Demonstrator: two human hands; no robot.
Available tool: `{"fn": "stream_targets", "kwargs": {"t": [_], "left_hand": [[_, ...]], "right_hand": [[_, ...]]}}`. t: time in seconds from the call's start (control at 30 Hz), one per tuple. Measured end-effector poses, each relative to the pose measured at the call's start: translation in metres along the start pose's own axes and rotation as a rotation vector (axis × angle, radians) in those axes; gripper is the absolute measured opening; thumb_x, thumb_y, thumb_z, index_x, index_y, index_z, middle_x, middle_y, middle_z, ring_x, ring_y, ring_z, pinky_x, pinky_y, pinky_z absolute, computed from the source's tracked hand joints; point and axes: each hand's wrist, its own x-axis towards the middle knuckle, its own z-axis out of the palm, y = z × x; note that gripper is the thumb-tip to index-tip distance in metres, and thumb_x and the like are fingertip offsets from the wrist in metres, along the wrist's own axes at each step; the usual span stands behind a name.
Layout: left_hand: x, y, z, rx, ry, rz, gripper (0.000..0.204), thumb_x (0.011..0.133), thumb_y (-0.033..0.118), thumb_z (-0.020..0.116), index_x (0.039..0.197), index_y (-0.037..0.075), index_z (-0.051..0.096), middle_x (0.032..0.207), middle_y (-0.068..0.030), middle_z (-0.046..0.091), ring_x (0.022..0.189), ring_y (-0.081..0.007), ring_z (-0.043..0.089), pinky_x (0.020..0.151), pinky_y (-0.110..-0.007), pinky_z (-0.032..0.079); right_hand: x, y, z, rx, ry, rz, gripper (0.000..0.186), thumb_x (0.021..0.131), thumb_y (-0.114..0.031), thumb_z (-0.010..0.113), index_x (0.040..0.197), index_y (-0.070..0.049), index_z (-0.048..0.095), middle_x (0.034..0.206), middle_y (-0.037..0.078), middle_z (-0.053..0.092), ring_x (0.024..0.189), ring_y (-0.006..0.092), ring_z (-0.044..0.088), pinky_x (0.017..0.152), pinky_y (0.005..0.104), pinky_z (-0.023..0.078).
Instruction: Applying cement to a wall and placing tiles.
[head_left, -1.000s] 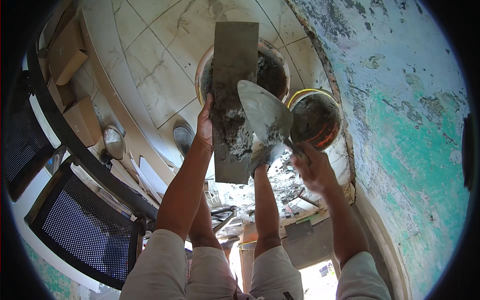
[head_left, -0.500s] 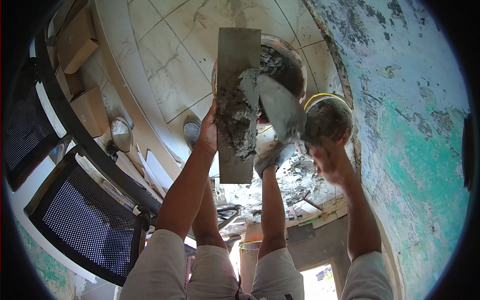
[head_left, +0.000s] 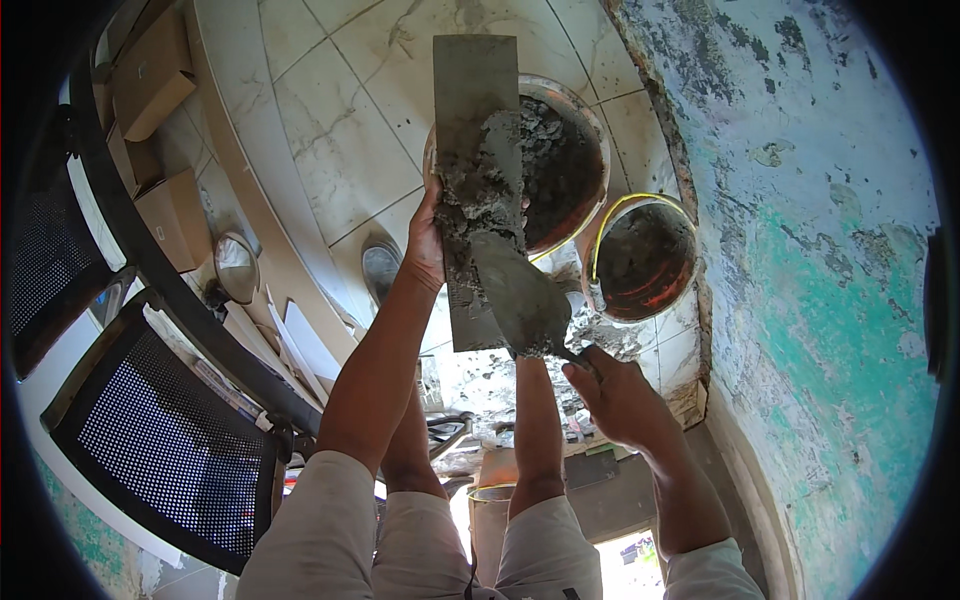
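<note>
Pale veined floor tiles (head_left: 335, 110) stretch away ahead of me; on my right, a peeling wall (head_left: 830, 310), patchy blue-white and green, with a ragged lower edge. To my left, a mesh-backed chair (head_left: 180, 440), and beyond it, open cardboard boxes (head_left: 153, 90).

Left hand (head_left: 427, 240): grasping a long grey rectangular board (head_left: 475, 70) by its left edge, part of the grip hidden behind it. Board held out in front of me, long side pointing away, its far half overlapping a wide round tub (head_left: 604, 165). Lumpy wet mortar (head_left: 475, 190) heaped across the board's middle, bare surface at the far end.

Right hand (head_left: 625, 400): clenched round the handle of a trowel (head_left: 525, 300), below and right of the board. Smeared blade slants over the board's near part, tip at the heap's near edge; cannot tell how deep it sits.

Tub holds dark crumbly mix. Just right of it, a smaller bucket (head_left: 660, 300), yellow along its rim, coated inside with grey and reddish residue. One dark shoe (head_left: 380, 268) shows left of the board.
</note>
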Motion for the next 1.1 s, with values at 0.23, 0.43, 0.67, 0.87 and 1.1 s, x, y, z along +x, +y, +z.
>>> {"fn": "stream_targets", "kwargs": {"t": [0.23,0.43,0.67,0.87,1.1], "left_hand": [[-0.003,0.002,0.01,0.081,-0.272,-0.074,0.059,0.101,0.045,0.055,0.145,0.007,0.046,0.135,-0.0107,0.061,0.117,-0.0271,0.062,0.102,-0.046,0.049],[0.011,-0.001,0.005,0.035,0.048,0.129,0.06,0.102,0.05,0.049,0.139,0.003,0.053,0.135,-0.0176,0.061,0.121,-0.0349,0.059,0.105,-0.05,0.047],[0.023,0.0,-0.012,0.126,0.1,0.217,0.061,0.102,0.051,0.048,0.139,0.003,0.053,0.135,-0.0174,0.06,0.122,-0.0354,0.059,0.105,-0.05,0.047],[0.029,0.002,-0.014,0.089,0.124,0.221,0.057,0.102,0.047,0.051,0.139,0.004,0.053,0.134,-0.0143,0.062,0.119,-0.0321,0.06,0.103,-0.049,0.048],[0.024,0.013,0.017,-0.164,-0.247,0.033,0.061,0.102,0.05,0.046,0.14,0.003,0.052,0.136,-0.0222,0.058,0.12,-0.0403,0.058,0.101,-0.053,0.05]], "right_hand": [[-0.025,-0.03,-0.028,0.073,0.033,0.071,0.04,0.103,-0.039,0.05,0.103,0.0,0.058,0.078,0.029,0.066,0.08,0.0498,0.065,0.067,0.0543,0.05],[0.01,-0.035,-0.026,-0.02,0.077,-0.011,0.043,0.105,-0.039,0.045,0.106,0.003,0.056,0.068,0.021,0.064,0.064,0.0359,0.067,0.059,0.0466,0.051],[-0.015,-0.02,-0.002,-0.034,-0.002,0.102,0.044,0.105,-0.04,0.044,0.103,0.003,0.055,0.078,0.03,0.065,0.082,0.0506,0.065,0.07,0.057,0.05],[-0.015,-0.018,0.017,-0.036,0.048,0.131,0.039,0.104,-0.036,0.048,0.103,0.002,0.055,0.073,0.027,0.065,0.078,0.0507,0.064,0.066,0.0563,0.046],[-0.044,0.018,-0.014,0.274,0.198,0.057,0.048,0.1,-0.049,0.054,0.099,-0.001,0.062,0.058,0.013,0.06,0.059,0.0318,0.068,0.057,0.0431,0.049]]}}
